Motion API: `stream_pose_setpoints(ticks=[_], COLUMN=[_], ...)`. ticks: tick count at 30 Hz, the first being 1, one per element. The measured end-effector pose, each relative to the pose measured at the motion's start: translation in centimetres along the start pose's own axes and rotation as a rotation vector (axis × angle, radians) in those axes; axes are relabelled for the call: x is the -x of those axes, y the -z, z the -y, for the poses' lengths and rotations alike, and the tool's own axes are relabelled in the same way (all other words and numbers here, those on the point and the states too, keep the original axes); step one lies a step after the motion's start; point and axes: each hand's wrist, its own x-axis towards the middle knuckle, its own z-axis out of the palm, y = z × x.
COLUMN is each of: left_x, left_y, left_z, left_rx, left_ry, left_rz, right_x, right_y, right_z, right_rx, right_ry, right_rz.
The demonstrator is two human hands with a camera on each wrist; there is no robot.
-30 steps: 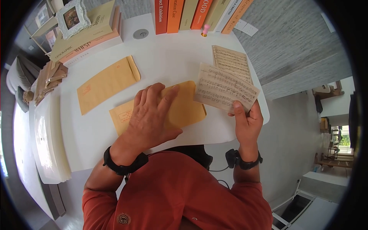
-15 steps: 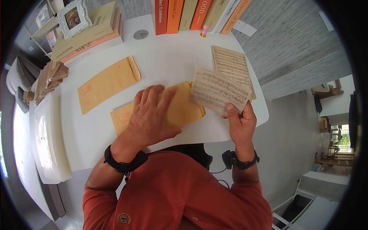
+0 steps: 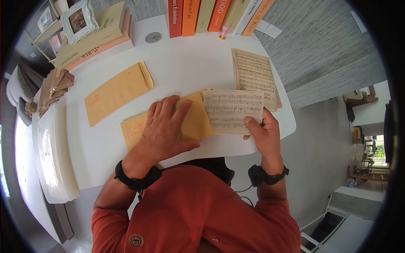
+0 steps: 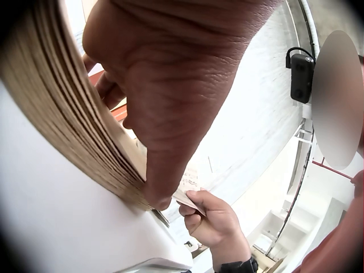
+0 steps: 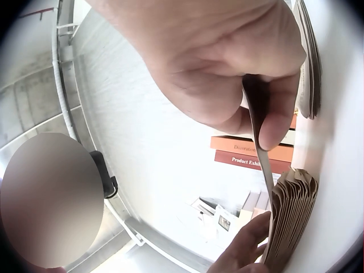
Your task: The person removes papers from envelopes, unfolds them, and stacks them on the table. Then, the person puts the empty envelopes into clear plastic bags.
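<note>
Near side: the person in a red shirt (image 3: 190, 202), at the white counter (image 3: 97, 168).
Left grip: the left hand (image 3: 162, 126), fingers spread wide, resting on the envelope stack (image 3: 196, 122).
Right grip: the right hand (image 3: 265, 135), closed to a narrow pinch on the printed music sheet (image 3: 234, 111), thumb on top.
Sheet, location: right of the stack, its left edge against or over the stack's right end; most of it lies outside. Whether any part is within an envelope, cannot tell.
Work, done: stack and sheet brought together, by the look of it.
Work, left: the sheet is apparently unplaced and unreleased; total share finished, cannot tell.
Left, farther: one loose envelope (image 3: 120, 92), lying flat, apart from the stack; contents unseen.
Right, farther: a pile of music sheets (image 3: 255, 76), outside any envelope.
Far: a pink-handled stamp (image 3: 224, 31), before upright books (image 3: 213, 17).
</note>
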Motion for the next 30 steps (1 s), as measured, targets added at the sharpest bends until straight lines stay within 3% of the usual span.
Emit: stream_pose_setpoints(ticks=[5,11,14,18,21,30], left_x=[-0.1,-0.2,-0.2,0.1,-0.1,-0.1], left_y=[0.3,0.6,1.0,1.8,2.1,2.7], left_z=[-0.1,-0.7,-0.9,-1.2,-1.6,-2.1], left_rx=[0.020,0.019,0.030,0.019,0.038,0.040], left_ry=[-0.071,-0.110,-0.108,-0.126,-0.172,-0.177], left_rz=[-0.012,-0.033,-0.053,-0.094,-0.116,-0.152], right_x=[0.0,-0.2,-0.2,-0.5,0.4,0.1], right_y=[0.8,-1.1,-2.6,-1.7,-3.3,-4.9], right_z=[0.4,0.5,0.6,-0.1,0.8,1.0], right_rx=[-0.036,-0.065,-0.113,0.025,0.051,0.222], right_ry=[-0.108,-0.089,0.080,0.292,0.269,0.548], right_rz=[0.104,0.206,0.074,-0.067,-0.003,0.055])
